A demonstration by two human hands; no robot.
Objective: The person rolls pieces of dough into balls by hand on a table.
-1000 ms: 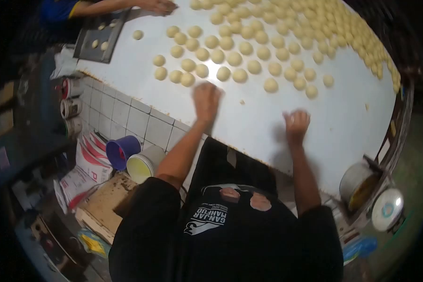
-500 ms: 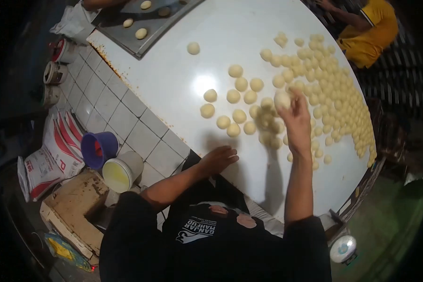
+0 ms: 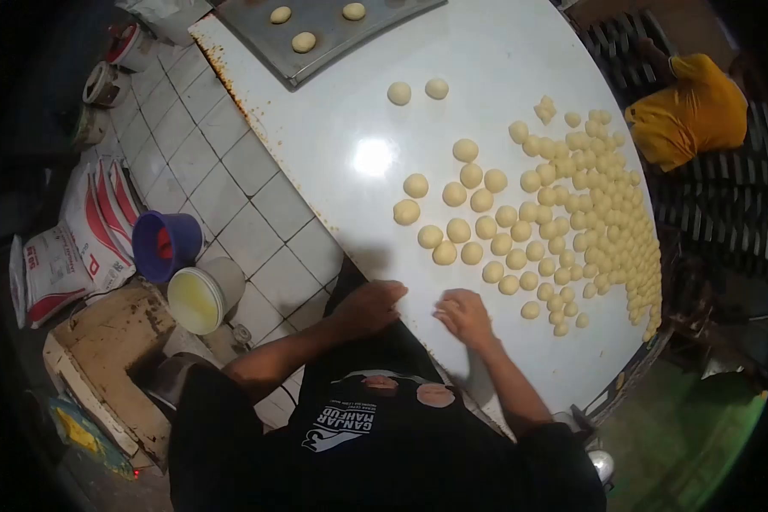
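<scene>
My left hand [image 3: 372, 308] hovers by the near edge of the white table [image 3: 333, 162], its fingers loosely extended and nothing visible in them. Just to its right, my right hand [image 3: 465, 317] is over the tabletop, fingers bent and slightly apart, with no dough ball showing in it. Beyond both hands lie loose round dough balls [image 3: 458, 230], and a dense mass of smaller-looking ones [image 3: 610, 213] covers the right side. Two dough balls [image 3: 436, 89] sit apart from the others, toward the dark baking tray [image 3: 333, 43].
Several dough pieces rest on the tray at the far left corner. On the tiled floor [image 3: 230, 179] to the left stand a purple bucket [image 3: 166, 243], a white bucket [image 3: 218, 294] and printed sacks [image 3: 77, 252]. A person in a yellow shirt [image 3: 695, 111] is beyond the table's right edge.
My right hand has come back from the dough balls toward my body and no longer shows the ball it held. A second ball now lies beside the lone one near the tray. The view has shifted.
</scene>
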